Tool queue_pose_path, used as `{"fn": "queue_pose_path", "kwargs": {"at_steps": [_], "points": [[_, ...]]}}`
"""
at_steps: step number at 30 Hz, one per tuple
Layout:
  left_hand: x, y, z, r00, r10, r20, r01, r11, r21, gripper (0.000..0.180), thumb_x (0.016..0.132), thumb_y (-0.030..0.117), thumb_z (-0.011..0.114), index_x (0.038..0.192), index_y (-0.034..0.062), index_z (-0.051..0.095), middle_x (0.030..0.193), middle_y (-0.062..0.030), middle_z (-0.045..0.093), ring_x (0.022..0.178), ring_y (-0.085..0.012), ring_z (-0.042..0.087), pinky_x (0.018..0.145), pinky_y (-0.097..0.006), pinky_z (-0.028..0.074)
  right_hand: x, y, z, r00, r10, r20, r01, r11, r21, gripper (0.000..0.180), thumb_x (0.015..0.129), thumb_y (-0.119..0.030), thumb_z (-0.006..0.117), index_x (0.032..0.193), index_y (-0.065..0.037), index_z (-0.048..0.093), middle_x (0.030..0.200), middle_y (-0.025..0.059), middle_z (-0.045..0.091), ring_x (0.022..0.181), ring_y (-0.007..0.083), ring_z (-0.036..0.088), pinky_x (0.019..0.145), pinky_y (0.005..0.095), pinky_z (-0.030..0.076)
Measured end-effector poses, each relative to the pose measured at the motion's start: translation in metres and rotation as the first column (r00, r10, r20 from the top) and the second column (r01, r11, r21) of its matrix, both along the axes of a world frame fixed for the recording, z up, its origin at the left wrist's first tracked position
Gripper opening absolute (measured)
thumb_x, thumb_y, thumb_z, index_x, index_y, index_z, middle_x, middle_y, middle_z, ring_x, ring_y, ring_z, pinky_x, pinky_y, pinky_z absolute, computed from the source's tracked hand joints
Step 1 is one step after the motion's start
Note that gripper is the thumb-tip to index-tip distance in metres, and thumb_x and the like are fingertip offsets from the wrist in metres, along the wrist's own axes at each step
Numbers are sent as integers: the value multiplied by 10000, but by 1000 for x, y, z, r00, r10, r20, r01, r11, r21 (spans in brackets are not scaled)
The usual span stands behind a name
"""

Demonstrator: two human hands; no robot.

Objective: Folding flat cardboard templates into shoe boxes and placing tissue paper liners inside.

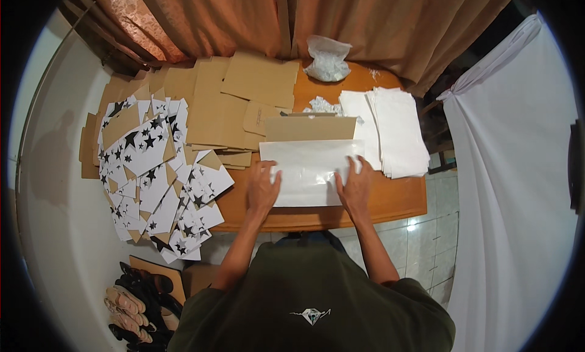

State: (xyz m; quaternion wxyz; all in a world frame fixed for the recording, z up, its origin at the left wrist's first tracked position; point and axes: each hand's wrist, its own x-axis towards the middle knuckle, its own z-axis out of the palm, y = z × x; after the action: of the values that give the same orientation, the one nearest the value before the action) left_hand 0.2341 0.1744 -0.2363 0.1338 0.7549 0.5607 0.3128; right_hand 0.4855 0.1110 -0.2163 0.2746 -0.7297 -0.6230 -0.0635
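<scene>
A glossy white sheet [308, 172] lies before me near the table's front edge. My left hand [262, 187] is at its left edge, thumb apart from the bent fingers. At the right side my right hand [355, 184] rests with fingers spread, thumb and fingertips on or just above the sheet. Both hands look open. Just beyond the sheet a brown cardboard piece [311, 128] shows; I cannot tell whether the two are joined.
Brown cardboard sheets [213, 108] are stacked at the back left. White pieces with black stars [149, 169] heap at the left. A white paper stack [396, 133] stands right, with crumpled scraps [323, 105] and a clear plastic bag [328, 59] behind. Shoes [137, 306] lie lower left.
</scene>
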Motion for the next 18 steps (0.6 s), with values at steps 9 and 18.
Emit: {"fn": "queue_pose_path", "kwargs": {"at_steps": [9, 18], "points": [[59, 42, -69, 873, -436, -218, 395, 895, -209, 413, 876, 212, 723, 1243, 55, 615, 1395, -186, 536, 1287, -361, 497, 1038, -498, 417, 9, 62, -97, 931, 354, -93, -365, 881, -302, 562, 827, -298, 768, 1268, -26, 552, 1229, 207, 555, 1196, 391, 512, 988, 488, 439], [72, 31, -81, 844, -395, -362, 278, 901, -335, 622, 837, 286, 762, 1356, 53, 510, 1336, -178, 506, 1289, -333, 465, 1055, -549, 381, 22, 60, -114, 882, 458, -113, -467, 813, -347, 486, 988, -395, 549, 1263, 6, 539, 1328, 282, 510, 1275, 454, 465, 1076, 546, 373]]}}
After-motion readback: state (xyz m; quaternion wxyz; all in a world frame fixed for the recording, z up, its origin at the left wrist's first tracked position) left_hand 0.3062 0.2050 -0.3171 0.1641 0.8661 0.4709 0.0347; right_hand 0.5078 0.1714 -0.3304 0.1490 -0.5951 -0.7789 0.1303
